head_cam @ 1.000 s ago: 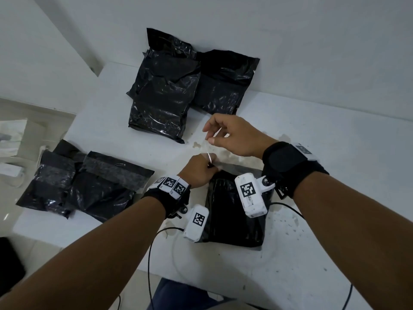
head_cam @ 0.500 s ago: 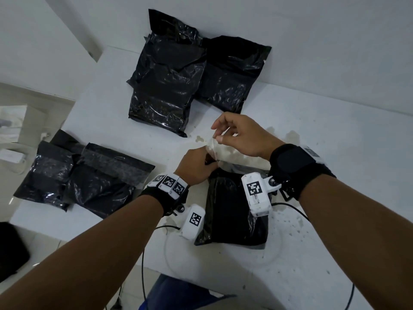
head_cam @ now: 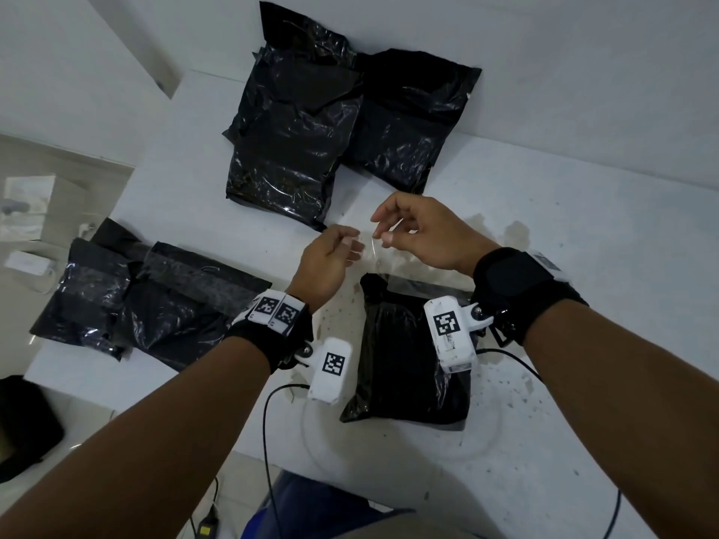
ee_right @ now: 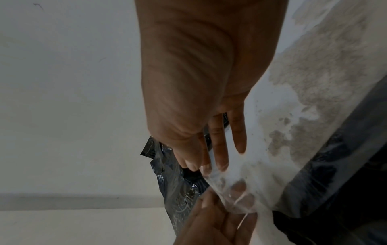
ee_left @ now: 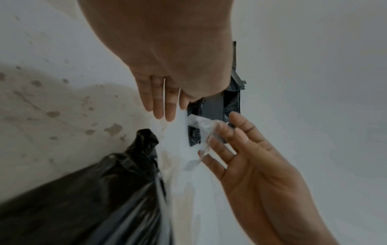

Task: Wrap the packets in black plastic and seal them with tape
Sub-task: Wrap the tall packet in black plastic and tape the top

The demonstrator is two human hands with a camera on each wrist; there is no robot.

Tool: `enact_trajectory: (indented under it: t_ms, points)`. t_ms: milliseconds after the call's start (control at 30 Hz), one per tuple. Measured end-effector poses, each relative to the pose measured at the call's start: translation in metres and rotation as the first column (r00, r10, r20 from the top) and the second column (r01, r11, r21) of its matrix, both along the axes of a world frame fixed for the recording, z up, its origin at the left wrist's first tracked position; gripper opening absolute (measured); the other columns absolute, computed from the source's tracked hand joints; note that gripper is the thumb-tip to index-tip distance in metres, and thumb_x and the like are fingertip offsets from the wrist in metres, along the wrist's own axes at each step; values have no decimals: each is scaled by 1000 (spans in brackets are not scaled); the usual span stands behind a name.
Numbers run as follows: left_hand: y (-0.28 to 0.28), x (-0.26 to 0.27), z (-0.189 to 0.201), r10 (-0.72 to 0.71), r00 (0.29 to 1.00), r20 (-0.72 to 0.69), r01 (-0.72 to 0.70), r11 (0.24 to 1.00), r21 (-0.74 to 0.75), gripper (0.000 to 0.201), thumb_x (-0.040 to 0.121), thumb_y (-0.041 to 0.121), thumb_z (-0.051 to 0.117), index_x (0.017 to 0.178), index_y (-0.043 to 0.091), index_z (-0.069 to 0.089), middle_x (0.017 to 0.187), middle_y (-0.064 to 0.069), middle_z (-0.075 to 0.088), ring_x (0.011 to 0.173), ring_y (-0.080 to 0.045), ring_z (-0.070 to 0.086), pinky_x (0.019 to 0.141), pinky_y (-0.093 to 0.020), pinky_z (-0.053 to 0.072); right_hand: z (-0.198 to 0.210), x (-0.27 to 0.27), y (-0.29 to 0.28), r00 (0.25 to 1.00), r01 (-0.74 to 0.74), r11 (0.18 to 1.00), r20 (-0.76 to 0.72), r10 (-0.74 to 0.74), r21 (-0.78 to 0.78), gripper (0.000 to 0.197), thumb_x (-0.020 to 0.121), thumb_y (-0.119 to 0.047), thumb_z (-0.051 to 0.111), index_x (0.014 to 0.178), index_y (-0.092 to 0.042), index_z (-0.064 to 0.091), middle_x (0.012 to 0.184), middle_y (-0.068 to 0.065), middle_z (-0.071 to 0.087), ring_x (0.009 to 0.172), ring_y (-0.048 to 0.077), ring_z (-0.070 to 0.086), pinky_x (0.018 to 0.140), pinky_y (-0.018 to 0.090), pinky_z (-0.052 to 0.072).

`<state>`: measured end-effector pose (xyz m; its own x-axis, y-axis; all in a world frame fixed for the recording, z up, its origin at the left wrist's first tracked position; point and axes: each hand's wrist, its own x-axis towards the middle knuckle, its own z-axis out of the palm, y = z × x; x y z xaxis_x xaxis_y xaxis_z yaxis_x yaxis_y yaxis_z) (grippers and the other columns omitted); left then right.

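Stained white table point(head_cam: 583, 235): a black-wrapped packet point(head_cam: 404, 367) lies near its front edge. Above it, clear tape point(head_cam: 369, 250) is stretched between two raised hands, pinched by the right hand point(head_cam: 420, 235) and touched by the loosely extended fingers of the left hand point(head_cam: 327, 258).

table point(head_cam: 583, 235): near packet point(head_cam: 404, 367) at front edge, below both wrists | two packets point(head_cam: 295, 149) side by side at rear, against wall point(head_cam: 544, 52) | two packets point(head_cam: 148, 305) overlapping at left edge
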<state>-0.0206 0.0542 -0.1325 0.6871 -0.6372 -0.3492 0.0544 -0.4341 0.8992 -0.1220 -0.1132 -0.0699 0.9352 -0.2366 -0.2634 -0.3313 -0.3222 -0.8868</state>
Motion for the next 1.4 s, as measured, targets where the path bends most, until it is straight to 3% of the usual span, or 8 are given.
enact_trajectory:
  t_ms: [133,200,333,500,800,1033,1233,1400]
  points:
    - [-12,2,19,17,927,-375,-62,992,-107,31,107,23,35,116,7,60,106,-20,70,99,-39,68,94,-44,53,3,0,2,1000,2,999,5,-3,44,20,93,-4,63,112,-11,62,100,2,72,90,25,69,84,41,56]
    - [-14,3,23,-24,866,-500,-51,989,-137,41,108,31,31,113,5,61,98,-19,73,92,-36,71,93,-47,53,4,0,3,1000,4,998,5,-4,61,21,94,-3,62,114,-10,61,100,1,72,92,27,68,84,44,55]
    - [-13,6,24,-23,839,-543,-65,987,-144,39,108,28,33,107,1,61,85,-10,70,77,-24,68,84,-42,54,6,0,3,1000,8,997,6,-9,80,22,93,-5,63,114,-12,61,102,6,71,91,27,69,84,51,55]
    - [-6,8,24,-49,916,-399,-3,992,-128,16,102,7,48,93,6,62,78,-7,60,68,-15,65,76,-29,55,2,0,2,1000,12,998,-3,-12,59,22,92,-8,66,113,-15,62,96,6,70,78,17,69,84,49,56]
    - [-10,10,33,38,935,-352,-101,982,-161,2,99,10,55,99,9,57,90,-8,72,75,-18,65,77,-29,55,-3,4,7,1000,0,998,-20,1,64,20,92,-7,66,109,-17,61,87,0,66,71,8,65,73,27,53]
    - [-8,11,35,53,987,-149,-73,989,-128,19,92,0,63,105,11,55,86,-6,65,72,-12,65,70,-24,53,-8,4,8,999,9,999,-48,-7,32,19,92,-10,66,108,-19,61,87,0,67,69,8,66,77,33,55]
    - [-8,8,34,44,999,1,-44,990,-132,21,94,-2,59,110,9,52,87,-4,63,73,-10,62,70,-18,51,-13,5,9,992,65,998,-110,-66,-13,19,91,-14,67,106,-22,58,91,1,68,69,5,65,66,28,53]
    - [-7,4,34,4,997,78,5,993,-115,20,96,1,55,111,14,51,88,1,60,72,-5,59,71,-22,52,-17,-2,8,991,39,992,-122,-54,-121,21,90,-23,69,106,-24,56,103,-5,65,90,12,62,76,23,47]
